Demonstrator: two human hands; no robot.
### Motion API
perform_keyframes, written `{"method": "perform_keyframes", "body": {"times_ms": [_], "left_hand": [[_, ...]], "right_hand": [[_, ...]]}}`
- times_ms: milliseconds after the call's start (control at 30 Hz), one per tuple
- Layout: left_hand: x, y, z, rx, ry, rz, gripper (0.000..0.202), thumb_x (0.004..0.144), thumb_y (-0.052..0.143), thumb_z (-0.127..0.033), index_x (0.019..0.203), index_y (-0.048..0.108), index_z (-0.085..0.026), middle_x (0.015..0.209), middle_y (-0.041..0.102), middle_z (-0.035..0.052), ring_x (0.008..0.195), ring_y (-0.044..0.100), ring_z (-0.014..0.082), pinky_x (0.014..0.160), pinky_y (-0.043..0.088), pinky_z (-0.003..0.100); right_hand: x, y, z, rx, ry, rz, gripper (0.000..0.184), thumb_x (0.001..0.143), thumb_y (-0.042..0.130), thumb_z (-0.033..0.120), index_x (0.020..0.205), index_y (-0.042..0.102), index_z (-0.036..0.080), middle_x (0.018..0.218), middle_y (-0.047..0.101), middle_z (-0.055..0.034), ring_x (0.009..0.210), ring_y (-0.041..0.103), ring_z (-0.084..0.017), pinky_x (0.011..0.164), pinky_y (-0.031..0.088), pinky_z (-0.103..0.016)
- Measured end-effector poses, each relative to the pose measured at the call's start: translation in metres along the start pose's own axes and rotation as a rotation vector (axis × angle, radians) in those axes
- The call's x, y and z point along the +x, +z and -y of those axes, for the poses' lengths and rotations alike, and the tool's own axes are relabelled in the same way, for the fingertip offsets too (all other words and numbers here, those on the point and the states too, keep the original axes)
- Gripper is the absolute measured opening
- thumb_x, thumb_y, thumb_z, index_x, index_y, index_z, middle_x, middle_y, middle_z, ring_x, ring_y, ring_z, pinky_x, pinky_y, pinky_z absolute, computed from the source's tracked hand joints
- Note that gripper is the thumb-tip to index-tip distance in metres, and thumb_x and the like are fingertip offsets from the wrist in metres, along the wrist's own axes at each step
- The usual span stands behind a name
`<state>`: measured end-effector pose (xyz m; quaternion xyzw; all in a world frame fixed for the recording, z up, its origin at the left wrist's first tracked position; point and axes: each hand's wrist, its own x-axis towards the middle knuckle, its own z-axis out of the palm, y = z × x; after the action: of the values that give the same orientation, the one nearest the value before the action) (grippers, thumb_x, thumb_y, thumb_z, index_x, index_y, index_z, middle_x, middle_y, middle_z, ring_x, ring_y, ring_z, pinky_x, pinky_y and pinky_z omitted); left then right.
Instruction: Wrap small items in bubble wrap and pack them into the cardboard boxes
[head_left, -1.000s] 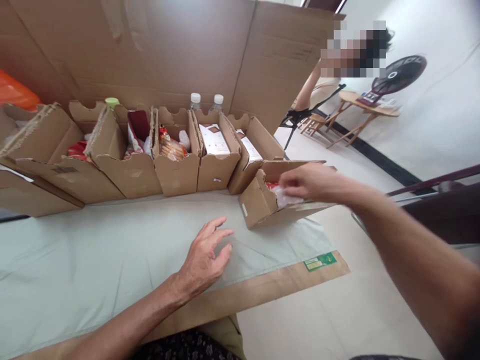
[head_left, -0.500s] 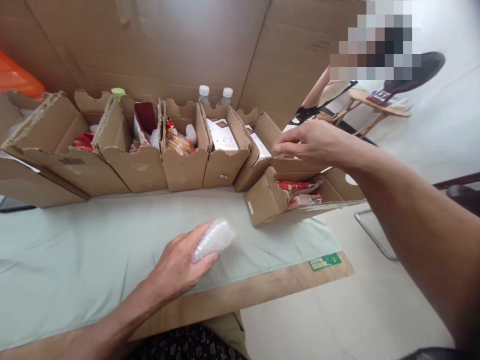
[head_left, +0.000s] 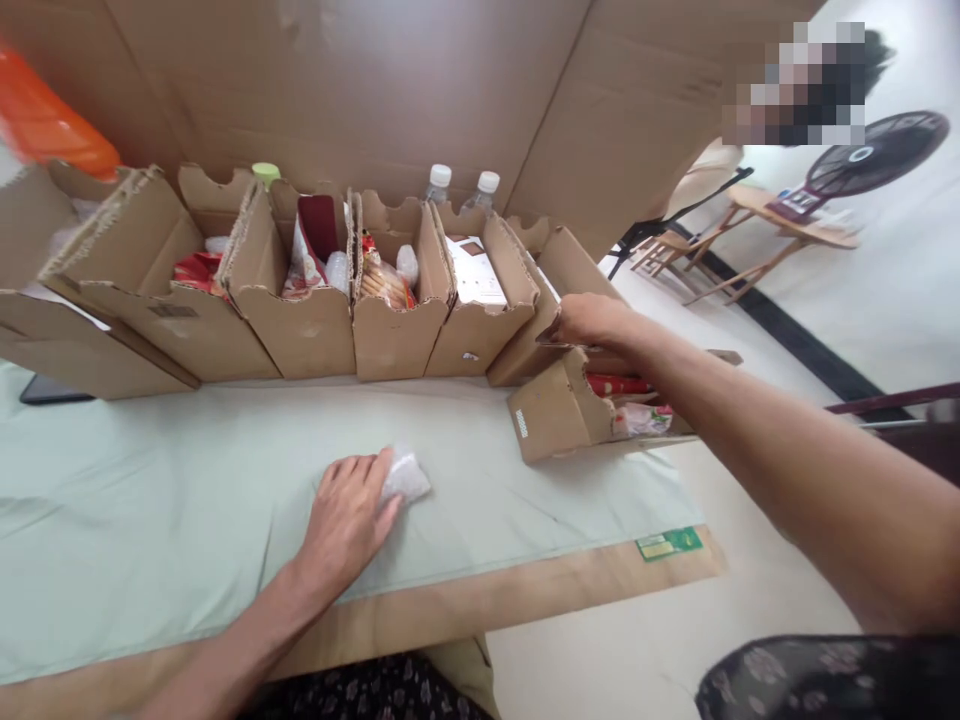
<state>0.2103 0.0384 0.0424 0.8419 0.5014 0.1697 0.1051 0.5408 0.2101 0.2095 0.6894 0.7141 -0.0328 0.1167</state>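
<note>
My left hand (head_left: 349, 515) is closed around a small bubble-wrapped packet (head_left: 406, 476), low over the pale green cloth (head_left: 225, 480). My right hand (head_left: 596, 320) reaches across to the right end of the row, its fingers curled over the front rim of a cardboard box (head_left: 519, 350). Part of that box's inside is hidden by the hand. Just in front of it, under my right forearm, another cardboard box (head_left: 551, 415) stands askew with a red packet (head_left: 616, 384) and a pink-and-white packet (head_left: 643, 420) inside.
Several cardboard boxes line the back, holding a bag of sausage-like sticks (head_left: 386, 280), white cartons (head_left: 476, 272) and red packets. Two white-capped bottles (head_left: 439, 182) stand behind them. Off to the right are a fan (head_left: 874, 150), a folding table (head_left: 795, 222) and a partly visible person.
My right hand has come down from above the boxes onto a box rim. My left hand has shifted slightly left with the wrapped packet, lower to the cloth. The view has turned right.
</note>
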Motion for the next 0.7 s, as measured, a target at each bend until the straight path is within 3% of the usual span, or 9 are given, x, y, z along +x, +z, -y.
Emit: {"method": "perform_keyframes", "body": {"times_ms": [100,233,333,433,500,533,600,667,700], "left_hand": [[0.008,0.004,0.002,-0.039,-0.084,0.039,0.033,0.095,0.053,-0.02,0.124,0.068,-0.015,0.107,0.076,0.0155,0.101,0.07,0.0333,0.089,0.055,0.047],[0.008,-0.009,0.013,-0.316,-0.171,0.033,0.026,0.095,0.054,-0.03,0.111,0.07,-0.018,0.102,0.077,0.0109,0.094,0.071,0.0284,0.088,0.057,0.045],[-0.001,-0.036,0.016,-0.516,-0.147,-0.043,0.023,0.093,0.059,-0.034,0.107,0.072,-0.021,0.126,0.072,0.0138,0.117,0.069,0.0291,0.098,0.058,0.045],[-0.01,-0.071,0.001,-0.561,0.006,-0.192,0.017,0.091,0.066,-0.031,0.104,0.075,-0.024,0.172,0.031,0.0102,0.156,0.036,0.0378,0.119,0.043,0.059],[-0.011,-0.089,-0.015,-0.552,0.14,-0.243,0.016,0.087,0.073,-0.029,0.103,0.076,-0.027,0.179,0.011,0.0004,0.163,0.017,0.0426,0.122,0.037,0.066],[-0.009,-0.094,-0.023,-0.557,0.212,-0.236,0.018,0.085,0.075,-0.027,0.102,0.077,-0.029,0.178,0.014,-0.0002,0.162,0.018,0.0435,0.12,0.039,0.065],[-0.004,-0.094,-0.031,-0.624,0.324,-0.202,0.023,0.084,0.072,-0.019,0.104,0.075,-0.03,0.165,0.043,0.0075,0.151,0.044,0.0388,0.108,0.053,0.055],[-0.001,-0.083,-0.028,-0.734,0.319,-0.182,0.028,0.084,0.063,-0.011,0.104,0.072,-0.028,0.127,0.07,0.0091,0.115,0.07,0.026,0.088,0.061,0.036],[-0.001,-0.075,-0.023,-0.776,0.262,-0.18,0.029,0.083,0.059,-0.009,0.103,0.07,-0.027,0.109,0.073,0.0061,0.096,0.072,0.0203,0.077,0.06,0.03]], "right_hand": [[-0.013,-0.004,0.013,-0.062,0.123,0.046,0.022,0.085,0.066,0.02,0.095,0.077,0.003,0.101,0.076,-0.03,0.083,0.071,-0.026,0.067,0.043,-0.033],[-0.027,-0.035,0.024,-0.102,0.198,0.0,0.027,0.087,0.059,0.019,0.103,0.078,0.008,0.106,0.077,-0.0234,0.097,0.071,-0.028,0.072,0.045,-0.033],[-0.054,-0.072,0.029,-0.128,0.266,-0.181,0.028,0.088,0.057,0.024,0.101,0.078,0.013,0.099,0.077,-0.0185,0.095,0.07,-0.03,0.073,0.045,-0.036],[-0.104,-0.093,0.052,-0.12,0.15,-0.424,0.019,0.086,0.06,0.028,0.086,0.078,0.022,0.074,0.073,-0.0088,0.077,0.066,-0.025,0.07,0.044,-0.037],[-0.137,-0.091,0.081,-0.075,-0.029,-0.384,0.019,0.083,0.062,0.032,0.069,0.072,0.026,0.059,0.065,-0.0042,0.062,0.059,-0.02,0.061,0.041,-0.035],[-0.149,-0.086,0.097,-0.014,-0.181,-0.265,0.023,0.083,0.062,0.034,0.063,0.069,0.026,0.057,0.064,-0.0023,0.057,0.057,-0.018,0.057,0.039,-0.033],[-0.157,-0.077,0.123,0.131,-0.423,-0.026,0.025,0.087,0.06,0.035,0.065,0.07,0.027,0.064,0.07,-0.0002,0.061,0.06,-0.017,0.059,0.042,-0.031],[-0.141,-0.072,0.131,0.239,-0.48,0.05,0.024,0.092,0.057,0.036,0.08,0.076,0.027,0.077,0.076,0.0,0.071,0.065,-0.018,0.067,0.047,-0.031],[-0.125,-0.072,0.128,0.245,-0.428,0.01,0.025,0.094,0.056,0.037,0.088,0.078,0.027,0.082,0.077,-0.0011,0.076,0.067,-0.019,0.071,0.049,-0.032]]}}
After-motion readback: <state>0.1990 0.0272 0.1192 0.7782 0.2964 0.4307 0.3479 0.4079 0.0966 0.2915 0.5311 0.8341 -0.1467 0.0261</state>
